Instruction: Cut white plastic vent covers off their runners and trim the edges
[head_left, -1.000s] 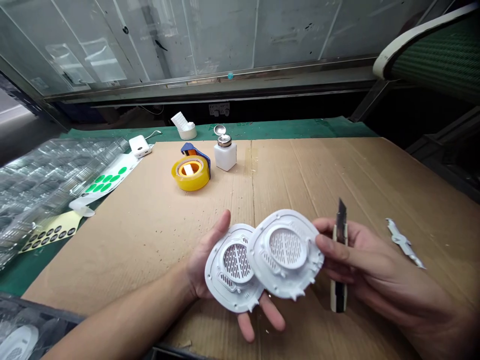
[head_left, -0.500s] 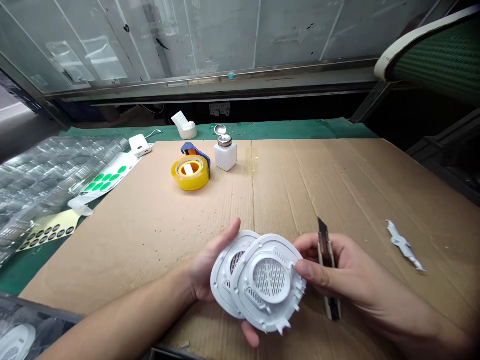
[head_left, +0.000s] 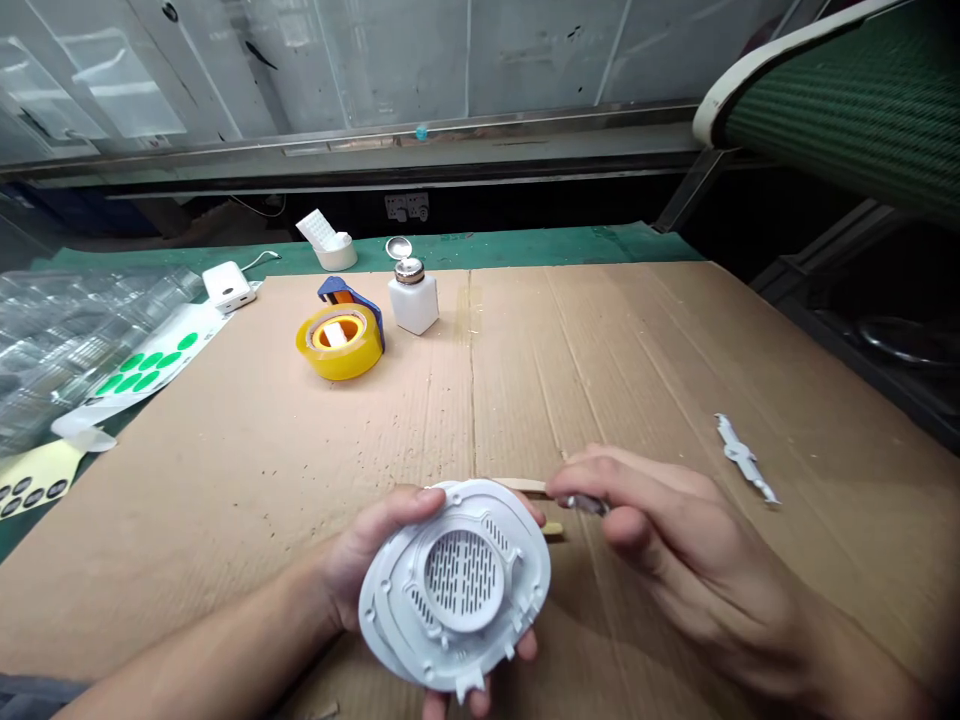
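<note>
My left hand (head_left: 375,540) is closed around two stacked white plastic covers with slotted round grilles. The front cover (head_left: 465,580) faces me and hides most of the rear cover (head_left: 380,630), whose left edge sticks out. Just right of them is my right hand (head_left: 667,550), its fingers closed on a utility knife (head_left: 589,504). Only a short grey bit of the knife shows between the fingers; a thin tan strip, perhaps its blade, reaches left behind the covers. A thin white plastic piece (head_left: 742,458) lies on the cardboard to the right.
Yellow tape (head_left: 341,342) in a blue dispenser stands on the cardboard (head_left: 600,380), beside a white pump bottle (head_left: 414,300). Behind are a white roll (head_left: 336,252) and small white box (head_left: 228,287). Clear plastic trays (head_left: 67,340) and green-dot stickers (head_left: 150,362) lie left.
The front cover has shifted over the rear one, so they overlap more. My right hand has let go of the cover's edge, and the upright knife has turned down toward level. The view has shifted right.
</note>
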